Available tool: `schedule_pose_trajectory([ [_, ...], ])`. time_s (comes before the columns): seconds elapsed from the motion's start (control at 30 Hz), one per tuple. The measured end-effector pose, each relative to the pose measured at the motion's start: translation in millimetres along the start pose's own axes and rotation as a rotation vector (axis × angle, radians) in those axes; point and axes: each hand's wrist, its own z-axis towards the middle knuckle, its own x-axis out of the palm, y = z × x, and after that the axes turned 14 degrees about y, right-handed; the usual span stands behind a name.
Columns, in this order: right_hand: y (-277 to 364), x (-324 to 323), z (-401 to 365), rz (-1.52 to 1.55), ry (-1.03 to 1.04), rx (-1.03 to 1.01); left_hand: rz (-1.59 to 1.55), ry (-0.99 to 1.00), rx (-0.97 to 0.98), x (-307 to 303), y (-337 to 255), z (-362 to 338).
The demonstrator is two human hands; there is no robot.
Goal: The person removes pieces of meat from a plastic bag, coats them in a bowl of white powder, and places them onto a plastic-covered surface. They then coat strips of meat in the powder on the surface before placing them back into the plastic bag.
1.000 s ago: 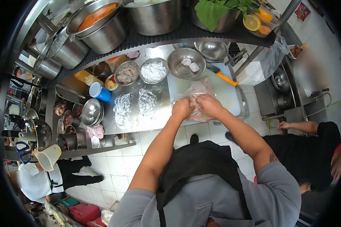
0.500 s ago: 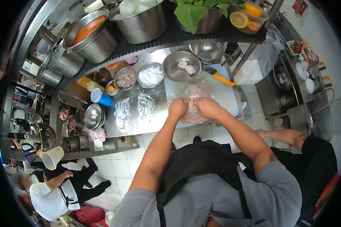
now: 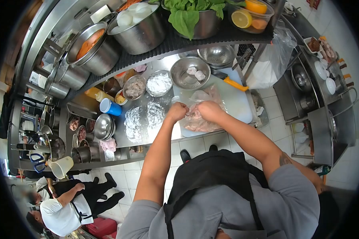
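A clear plastic bag (image 3: 211, 95) with pale pink raw meat inside lies on the white cutting board (image 3: 240, 105). My left hand (image 3: 178, 111) is closed at the bag's left side, its fingers pinched on what appears to be the plastic. My right hand (image 3: 210, 110) is closed on the bag's middle, a short gap from the left. Meat shows below and between the hands. Behind the bag stands a metal bowl (image 3: 179, 81) holding two whitish floured pieces (image 3: 196, 73). To its right rests a knife with a yellow handle (image 3: 235, 83).
Left of the board are white powder patches (image 3: 133, 124), a bowl of white powder (image 3: 159, 83), a bowl of greyish-pink food (image 3: 134, 88) and a blue-bodied container (image 3: 110, 106). A shelf (image 3: 147, 59) with pots overhangs the back. Other people (image 3: 66, 213) stand at lower left.
My hands have moved apart, the left one going left. The bag's shape has shifted, showing more meat below. The person at right has moved mostly behind my arm. The view has shifted slightly.
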Motion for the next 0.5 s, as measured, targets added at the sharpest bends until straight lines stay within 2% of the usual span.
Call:
schedule_pose_trajectory([
  [0.17,7,6,10,-0.159,0.114,-0.044,0.222,-0.099,0.051,13,13,1],
  [0.2,5,9,14,-0.206,0.104,-0.056,0.214,-0.179,0.095,19,14,-2],
  [0.27,1,19,21,-0.295,0.084,-0.076,0.232,-0.217,0.111,26,15,-4],
  [0.37,5,14,27,-0.35,0.207,-0.045,0.271,-0.292,0.153,34,18,-6],
  [0.43,2,11,27,-0.32,0.211,-0.077,0.279,-0.358,0.189,40,19,-9],
  [0.5,-3,11,25,-0.3,0.186,-0.115,0.237,-0.338,0.137,43,15,-16],
])
